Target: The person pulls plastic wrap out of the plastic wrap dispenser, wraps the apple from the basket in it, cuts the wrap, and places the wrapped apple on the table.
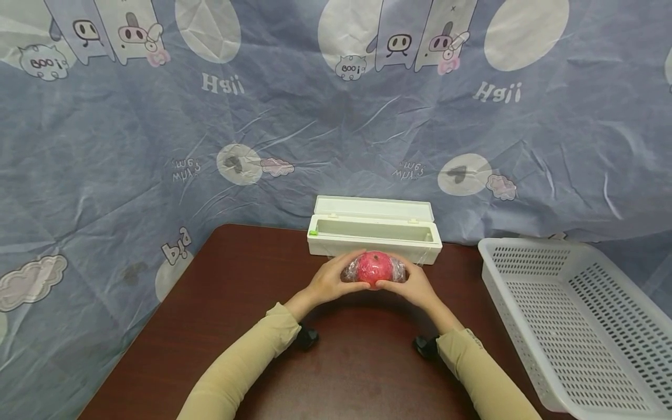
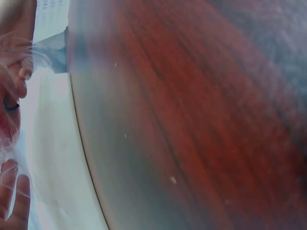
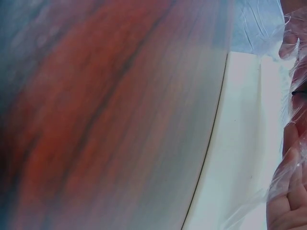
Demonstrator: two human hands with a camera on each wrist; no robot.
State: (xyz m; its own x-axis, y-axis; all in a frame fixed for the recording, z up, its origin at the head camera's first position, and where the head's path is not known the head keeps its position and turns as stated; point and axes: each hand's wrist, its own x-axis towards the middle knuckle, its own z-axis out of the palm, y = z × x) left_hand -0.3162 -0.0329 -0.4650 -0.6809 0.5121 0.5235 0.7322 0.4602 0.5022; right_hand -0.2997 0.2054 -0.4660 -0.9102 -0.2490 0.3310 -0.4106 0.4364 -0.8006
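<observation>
Red fruit (image 1: 374,268), wrapped in clear film (image 1: 399,272), is located between both hands, directly in front of the long white box (image 1: 375,247) as seen from the head camera. I read the left hand (image 1: 329,281) as partly closed, bent around the left side of the wrapped fruit, thumb on the near face. I read the right hand (image 1: 418,287) as partly closed in the same way on the right side; the two hold the fruit jointly. My wrist views show film spread across the fingers. I cannot tell whether the fruit's underside contacts the tabletop (image 1: 336,373). The box sits at the far edge, lid (image 1: 374,206) raised, a green piece (image 1: 313,233) at its left end. A pale perforated basket (image 1: 567,332) stands to the right; a patterned blue-grey cloth (image 1: 126,134) hangs behind.
</observation>
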